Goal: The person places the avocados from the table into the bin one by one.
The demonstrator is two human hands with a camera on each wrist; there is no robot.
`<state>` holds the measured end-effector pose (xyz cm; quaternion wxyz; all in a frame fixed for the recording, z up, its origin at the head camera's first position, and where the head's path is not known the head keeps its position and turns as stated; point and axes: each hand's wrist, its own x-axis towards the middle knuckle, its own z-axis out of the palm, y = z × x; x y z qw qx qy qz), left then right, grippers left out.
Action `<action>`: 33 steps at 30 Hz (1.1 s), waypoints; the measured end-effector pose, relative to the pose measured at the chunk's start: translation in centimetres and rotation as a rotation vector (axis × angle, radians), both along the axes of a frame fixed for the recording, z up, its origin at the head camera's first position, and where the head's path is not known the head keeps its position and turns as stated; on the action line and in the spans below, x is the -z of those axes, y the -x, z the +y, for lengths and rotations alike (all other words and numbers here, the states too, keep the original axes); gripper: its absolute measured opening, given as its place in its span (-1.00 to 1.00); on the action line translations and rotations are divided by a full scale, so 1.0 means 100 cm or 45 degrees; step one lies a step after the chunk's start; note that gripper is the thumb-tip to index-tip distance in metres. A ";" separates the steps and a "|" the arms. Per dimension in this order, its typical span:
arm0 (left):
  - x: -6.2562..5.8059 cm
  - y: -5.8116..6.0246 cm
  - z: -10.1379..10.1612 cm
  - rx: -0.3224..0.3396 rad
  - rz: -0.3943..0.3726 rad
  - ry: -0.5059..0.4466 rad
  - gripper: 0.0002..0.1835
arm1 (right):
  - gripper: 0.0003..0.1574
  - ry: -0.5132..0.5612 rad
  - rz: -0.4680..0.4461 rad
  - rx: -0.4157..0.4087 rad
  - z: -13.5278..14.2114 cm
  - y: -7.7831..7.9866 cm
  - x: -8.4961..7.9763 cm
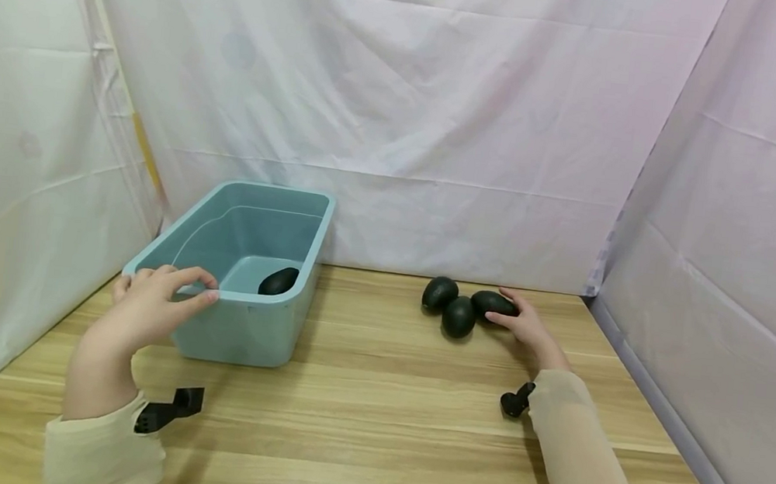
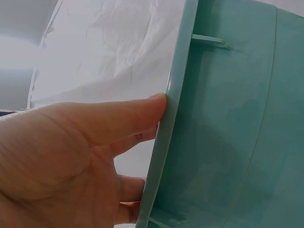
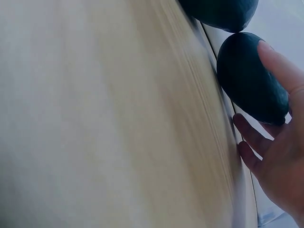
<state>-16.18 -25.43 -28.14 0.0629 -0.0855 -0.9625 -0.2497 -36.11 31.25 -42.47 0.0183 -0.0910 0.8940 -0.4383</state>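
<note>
Three dark, nearly black avocados sit close together on the right part of the table: a left one (image 1: 440, 294), a front one (image 1: 459, 317) and a right one (image 1: 492, 305). My right hand (image 1: 526, 323) holds the right avocado between thumb and fingers; in the right wrist view the thumb lies along this avocado (image 3: 249, 78). At the left, my left hand (image 1: 159, 299) grips the near rim of a blue-green plastic bin (image 1: 239, 329). The left wrist view has the thumb against the bin's rim (image 2: 164, 123), other fingers partly hidden behind it. One avocado (image 1: 279, 281) lies inside the bin.
A wooden table (image 1: 370, 427) spans the space between the bin and the avocados. White cloth (image 1: 428, 121) hangs behind the table and along both sides. Each sleeve carries a small black wrist mount, one on the left (image 1: 168, 409) and one on the right (image 1: 517, 400).
</note>
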 end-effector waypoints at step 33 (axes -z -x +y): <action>0.000 0.000 -0.001 0.000 -0.008 -0.002 -0.65 | -0.07 -0.019 0.057 0.032 0.003 -0.002 0.003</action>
